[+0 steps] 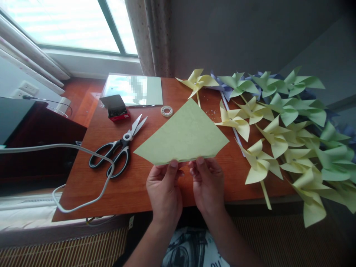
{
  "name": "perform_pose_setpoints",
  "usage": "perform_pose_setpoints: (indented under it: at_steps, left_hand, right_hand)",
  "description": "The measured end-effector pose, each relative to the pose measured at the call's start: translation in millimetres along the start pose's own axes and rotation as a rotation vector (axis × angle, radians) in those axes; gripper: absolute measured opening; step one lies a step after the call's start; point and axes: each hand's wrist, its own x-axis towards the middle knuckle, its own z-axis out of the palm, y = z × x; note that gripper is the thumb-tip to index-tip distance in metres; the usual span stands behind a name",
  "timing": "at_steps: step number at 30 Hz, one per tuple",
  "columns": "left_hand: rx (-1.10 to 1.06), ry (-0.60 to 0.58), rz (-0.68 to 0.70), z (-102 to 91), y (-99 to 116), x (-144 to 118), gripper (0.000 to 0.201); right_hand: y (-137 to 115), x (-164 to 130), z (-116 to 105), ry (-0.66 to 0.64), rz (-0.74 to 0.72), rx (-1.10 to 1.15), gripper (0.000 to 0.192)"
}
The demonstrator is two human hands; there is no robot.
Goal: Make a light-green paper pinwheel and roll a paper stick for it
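Left hand (164,187) and right hand (207,181), side by side at the near edge of the tabletop (139,185), each pinch the lower edge of a pale green square sheet of paper (183,135) between thumb and fingers. The sheet is held flat, turned corner-on like a diamond, its far corner pointing toward the wall; it is plain, matte and uncut, with a faint fibrous texture, and it hovers just above the reddish-brown wood.

Left of the sheet lie black-handled scissors (118,148) with blades parted, and beyond them an open red box (116,108) of small dark items — too small to identify. A small roll of clear tape (166,111) sits near the sheet's far corner, beside a glossy sheet (133,89) that reflects the window (69,24). A grey cable (83,174) loops across the left part of the tabletop.

To the right, a heap of folded paper pinwheels (286,126) — yellow, green and blue-violet — covers the rest of the surface. A curtain (150,33) hangs beside the window against a grey wall.
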Motion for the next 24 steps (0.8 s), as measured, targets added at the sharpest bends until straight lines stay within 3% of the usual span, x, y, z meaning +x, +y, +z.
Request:
perform_pose_setpoints:
  at_steps: [13,24]
  left_hand:
    - [0.113,0.044,0.167,7.5,-4.5,2.8,0.036]
    - [-0.047,-0.047,0.094,11.4,2.0,4.5,0.032]
  right_hand:
    - [7.9,-0.6,4.7,0.032,-0.065,-0.126,0.033]
    - [7.6,8.1,8.3,0.042,-0.110,-0.112,0.029]
